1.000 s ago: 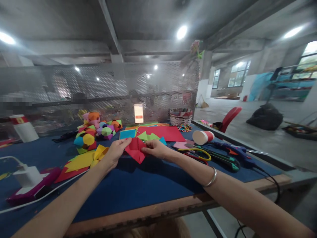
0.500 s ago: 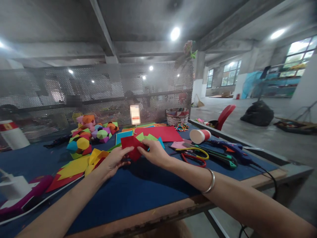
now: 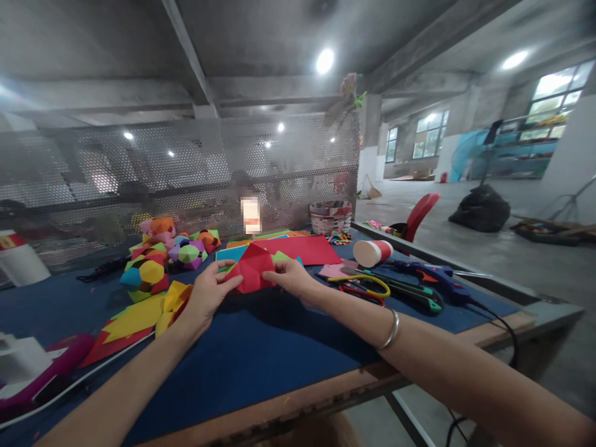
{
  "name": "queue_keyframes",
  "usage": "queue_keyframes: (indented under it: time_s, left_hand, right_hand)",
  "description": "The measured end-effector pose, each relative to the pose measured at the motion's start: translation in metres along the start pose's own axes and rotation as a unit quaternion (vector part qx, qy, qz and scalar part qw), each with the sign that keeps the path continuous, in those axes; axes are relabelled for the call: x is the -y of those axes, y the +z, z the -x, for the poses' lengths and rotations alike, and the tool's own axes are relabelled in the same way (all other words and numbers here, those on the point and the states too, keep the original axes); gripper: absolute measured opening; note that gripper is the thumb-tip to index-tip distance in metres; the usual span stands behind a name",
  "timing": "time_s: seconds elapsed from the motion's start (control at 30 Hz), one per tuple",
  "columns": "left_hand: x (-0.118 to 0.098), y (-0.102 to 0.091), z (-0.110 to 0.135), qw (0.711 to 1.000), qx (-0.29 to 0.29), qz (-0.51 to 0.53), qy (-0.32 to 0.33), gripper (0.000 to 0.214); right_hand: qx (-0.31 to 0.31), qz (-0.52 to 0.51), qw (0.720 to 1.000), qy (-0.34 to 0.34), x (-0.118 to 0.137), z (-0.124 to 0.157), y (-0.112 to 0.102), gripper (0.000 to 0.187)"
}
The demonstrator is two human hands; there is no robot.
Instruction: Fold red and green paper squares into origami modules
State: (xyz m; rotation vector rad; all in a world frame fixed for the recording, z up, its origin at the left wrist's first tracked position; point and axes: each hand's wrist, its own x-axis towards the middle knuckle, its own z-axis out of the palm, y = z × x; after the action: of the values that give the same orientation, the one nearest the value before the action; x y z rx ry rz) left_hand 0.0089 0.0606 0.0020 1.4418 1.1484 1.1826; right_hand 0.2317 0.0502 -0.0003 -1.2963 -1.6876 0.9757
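Observation:
Both hands hold one folded red paper (image 3: 252, 271) just above the blue table mat (image 3: 261, 354). My left hand (image 3: 208, 292) pinches its left edge with thumb and fingers. My right hand (image 3: 293, 278) pinches its right edge; a silver bangle (image 3: 390, 330) sits on that wrist. Behind the paper lie flat red, blue and green sheets (image 3: 302, 248). Yellow and red folded pieces (image 3: 139, 315) lie to the left of my left hand.
A heap of coloured paper polyhedra (image 3: 162, 254) sits at the back left. Scissors (image 3: 363, 287), a cutter (image 3: 410, 297), a glue gun (image 3: 431, 276) with cord and a tipped paper cup (image 3: 371, 252) lie right. A woven basket (image 3: 331, 217) stands by the mesh screen (image 3: 186, 174).
The red paper has been turned and refolded between my hands, now showing a peaked top. Both hands rose slightly; the camera view shifted left.

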Motion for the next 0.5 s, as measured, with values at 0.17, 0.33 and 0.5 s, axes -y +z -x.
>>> queue_keyframes:
  time_s: [0.17, 0.33, 0.5]
  left_hand:
    - [-0.004, 0.003, 0.004, 0.998, 0.015, -0.055, 0.022, 0.033]
    - [-0.006, 0.008, 0.009, 0.988, 0.017, -0.125, 0.093, 0.033]
    - [-0.007, 0.011, 0.019, 0.958, -0.005, -0.211, 0.195, 0.03]
  right_hand:
    - [0.039, -0.058, 0.997, 0.036, 0.002, 0.002, 0.002, 0.034]
    - [0.046, -0.087, 0.994, 0.054, 0.003, 0.0, 0.002, 0.035]
    - [0.041, -0.113, 0.992, 0.045, -0.001, -0.001, 0.002, 0.035]
